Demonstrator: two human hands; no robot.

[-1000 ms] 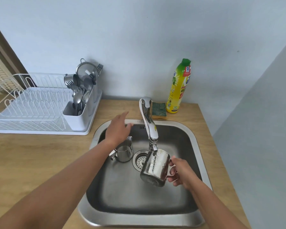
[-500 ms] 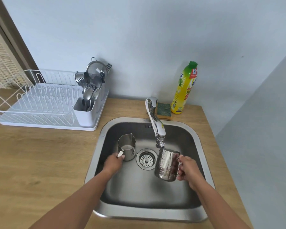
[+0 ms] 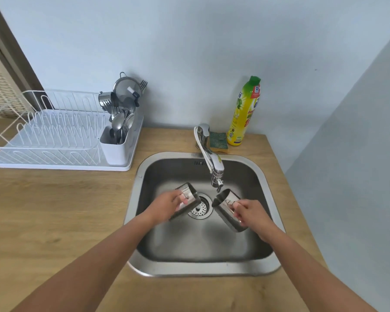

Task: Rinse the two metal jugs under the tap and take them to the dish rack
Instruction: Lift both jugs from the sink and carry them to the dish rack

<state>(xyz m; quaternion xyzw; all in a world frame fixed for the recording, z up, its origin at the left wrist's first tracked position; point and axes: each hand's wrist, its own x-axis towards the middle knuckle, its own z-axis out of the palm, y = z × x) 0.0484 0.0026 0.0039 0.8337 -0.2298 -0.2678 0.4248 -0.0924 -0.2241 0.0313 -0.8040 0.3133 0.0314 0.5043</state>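
Left jug (image 3: pixel 189 199): lifted inside the sink (image 3: pixel 142 174), tilted, just left of the drain strainer (image 3: pixel 200 208). Slightly blurred, so cannot tell which end is the mouth. Gripped by left hand (image 3: pixel 167 206), fingers (image 3: pixel 185 200) curled over the handle side, thumb hidden.

Right jug (image 3: pixel 226 207): also inside the sink, raised and tilted, dark mouth pointing up and left, directly under the nozzle of the tap (image 3: pixel 208 157), base toward the near right. Gripped by right hand (image 3: pixel 251 213), fingers curled round the handle, knuckles up.

Jugs near each other, apart, strainer between and below them. Running water: cannot tell.

Both bare forearms reaching in from the near edge, over the wooden countertop (image 3: pixel 54 210) and the steel sink rim.

Tap base at the back rim of the sink, spout angled forward over the basin. Green sponge (image 3: pixel 217 139) just right of the tap base, beside the yellow soap bottle (image 3: pixel 243 113), green cap, upright by the wall.

White dish rack (image 3: pixel 50 136) well left of the sink, at the back of the countertop. Cutlery caddy (image 3: pixel 113 147) at the rack's right end, holding spoons, forks, a mesh sieve (image 3: pixel 127 88) and a small metal cup. Pale blue wall behind everything.
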